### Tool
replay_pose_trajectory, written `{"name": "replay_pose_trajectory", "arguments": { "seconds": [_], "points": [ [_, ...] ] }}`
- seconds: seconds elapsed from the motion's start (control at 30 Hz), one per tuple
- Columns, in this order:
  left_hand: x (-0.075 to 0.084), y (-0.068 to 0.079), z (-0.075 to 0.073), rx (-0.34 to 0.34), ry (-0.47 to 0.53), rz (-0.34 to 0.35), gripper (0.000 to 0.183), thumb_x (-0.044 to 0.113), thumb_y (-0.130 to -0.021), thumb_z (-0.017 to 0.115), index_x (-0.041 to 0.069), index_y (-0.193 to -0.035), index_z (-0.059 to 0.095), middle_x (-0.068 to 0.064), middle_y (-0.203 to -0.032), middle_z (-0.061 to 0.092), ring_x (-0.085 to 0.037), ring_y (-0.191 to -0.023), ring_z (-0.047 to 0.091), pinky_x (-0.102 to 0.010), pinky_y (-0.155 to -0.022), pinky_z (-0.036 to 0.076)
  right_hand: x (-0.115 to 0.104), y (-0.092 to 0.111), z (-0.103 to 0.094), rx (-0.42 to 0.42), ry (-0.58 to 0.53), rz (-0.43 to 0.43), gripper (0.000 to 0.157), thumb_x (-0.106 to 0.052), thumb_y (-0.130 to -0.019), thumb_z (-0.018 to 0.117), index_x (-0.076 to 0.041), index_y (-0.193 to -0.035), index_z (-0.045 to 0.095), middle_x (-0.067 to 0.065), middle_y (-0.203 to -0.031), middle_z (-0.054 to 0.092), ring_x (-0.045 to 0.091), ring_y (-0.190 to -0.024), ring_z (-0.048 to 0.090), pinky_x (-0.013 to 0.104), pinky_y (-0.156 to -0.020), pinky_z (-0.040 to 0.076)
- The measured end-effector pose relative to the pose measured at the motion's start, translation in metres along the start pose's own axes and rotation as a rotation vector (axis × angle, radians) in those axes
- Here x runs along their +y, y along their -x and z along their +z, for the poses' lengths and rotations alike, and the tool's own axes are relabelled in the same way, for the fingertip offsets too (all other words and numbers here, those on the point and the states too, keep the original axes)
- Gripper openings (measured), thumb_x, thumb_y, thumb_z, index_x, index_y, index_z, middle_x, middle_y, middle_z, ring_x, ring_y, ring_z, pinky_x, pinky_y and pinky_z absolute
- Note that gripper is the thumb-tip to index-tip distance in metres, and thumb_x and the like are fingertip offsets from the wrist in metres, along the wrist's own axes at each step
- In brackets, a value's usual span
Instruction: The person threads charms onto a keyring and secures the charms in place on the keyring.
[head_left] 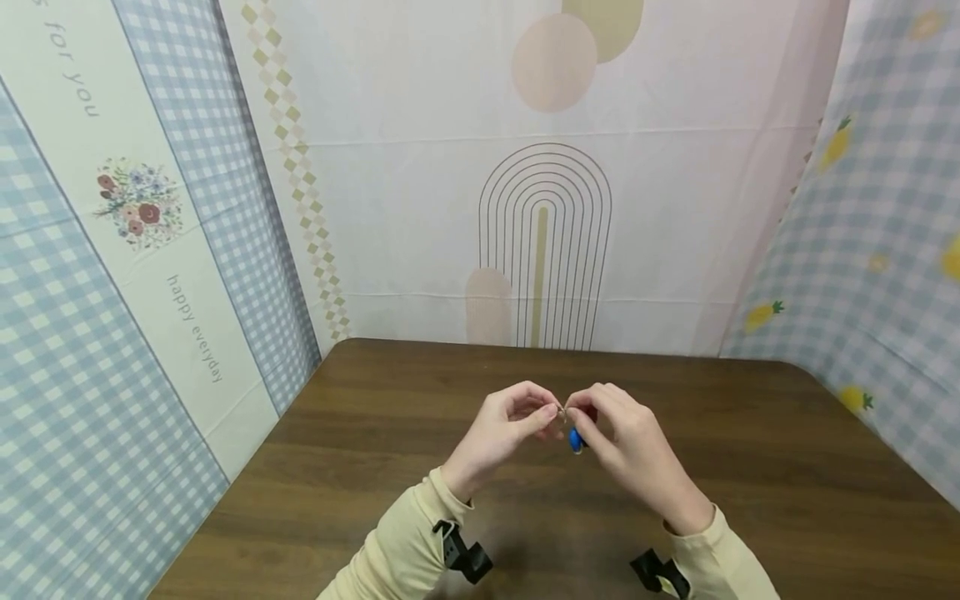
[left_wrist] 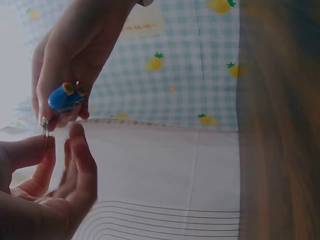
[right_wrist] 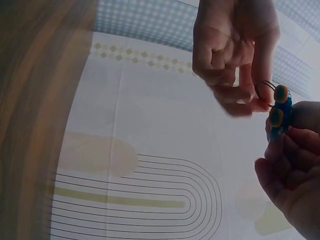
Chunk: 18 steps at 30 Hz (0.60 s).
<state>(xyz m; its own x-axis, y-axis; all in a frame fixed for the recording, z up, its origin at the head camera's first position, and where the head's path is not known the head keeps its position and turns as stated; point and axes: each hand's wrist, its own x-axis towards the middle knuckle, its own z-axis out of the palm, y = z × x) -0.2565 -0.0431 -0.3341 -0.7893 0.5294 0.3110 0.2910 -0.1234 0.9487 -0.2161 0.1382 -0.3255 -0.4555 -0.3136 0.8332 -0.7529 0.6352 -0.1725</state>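
Note:
Both hands meet above the middle of the table, fingertips close together. Between them is a keychain: a thin metal ring (left_wrist: 46,131) joined to a small blue charm (right_wrist: 281,112) with two round orange-rimmed, green-centred spots. My left hand (head_left: 506,425) pinches the ring between thumb and index finger, its other fingers loosely bent. With thumb and fingertips, my right hand (head_left: 630,442) holds the keychain at the charm's end. The charm (head_left: 576,440) shows just under the right fingertips in the head view. Part of the ring is hidden behind fingers.
A dark brown wooden table (head_left: 360,450) spreads under both hands. Behind it hangs a pale cloth (head_left: 397,233) with arches; blue checked cloths hang at the left and right. Black camera mounts (head_left: 461,554) sit on both wrists over cream sleeves (head_left: 397,542).

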Motion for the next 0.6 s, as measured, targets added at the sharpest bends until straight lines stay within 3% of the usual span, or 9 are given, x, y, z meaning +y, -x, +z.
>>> {"name": "replay_pose_trajectory", "arguments": {
  "seconds": [0.17, 0.4, 0.6],
  "points": [
    [-0.0035, -0.0010, 0.0004, 0.034, 0.019, 0.005, 0.019, 0.005, -0.096, 0.057, -0.013, -0.104, 0.060, -0.018, -0.081, 0.066, -0.007, -0.066, 0.065, -0.033, -0.069, 0.059, 0.0004, 0.0002, 0.0009, -0.019, 0.006, -0.005, 0.027, 0.009, -0.075, 0.075, -0.013, -0.086, 0.063, -0.011, -0.075, 0.055, 0.002, -0.073, 0.048, 0.011, -0.065, 0.038],
    [-0.0017, -0.0009, 0.0009, 0.034, -0.126, 0.058, 0.016, 0.005, -0.094, 0.060, -0.010, -0.098, 0.065, -0.032, -0.082, 0.063, -0.005, -0.060, 0.061, -0.024, -0.063, 0.057, 0.0042, 0.0018, 0.0037, -0.034, 0.049, -0.014, 0.025, 0.006, -0.075, 0.076, -0.013, -0.084, 0.063, -0.013, -0.072, 0.055, 0.006, -0.072, 0.050, 0.012, -0.070, 0.036],
    [-0.0002, -0.0003, 0.0022, 0.011, -0.102, 0.028, 0.021, 0.010, -0.094, 0.062, -0.005, -0.108, 0.064, -0.033, -0.096, 0.065, -0.007, -0.067, 0.064, -0.029, -0.073, 0.058, 0.0066, 0.0031, 0.0036, 0.008, 0.113, 0.017, 0.024, 0.007, -0.075, 0.074, -0.012, -0.083, 0.062, -0.010, -0.072, 0.054, 0.005, -0.072, 0.048, 0.011, -0.070, 0.035]
  ]
}}
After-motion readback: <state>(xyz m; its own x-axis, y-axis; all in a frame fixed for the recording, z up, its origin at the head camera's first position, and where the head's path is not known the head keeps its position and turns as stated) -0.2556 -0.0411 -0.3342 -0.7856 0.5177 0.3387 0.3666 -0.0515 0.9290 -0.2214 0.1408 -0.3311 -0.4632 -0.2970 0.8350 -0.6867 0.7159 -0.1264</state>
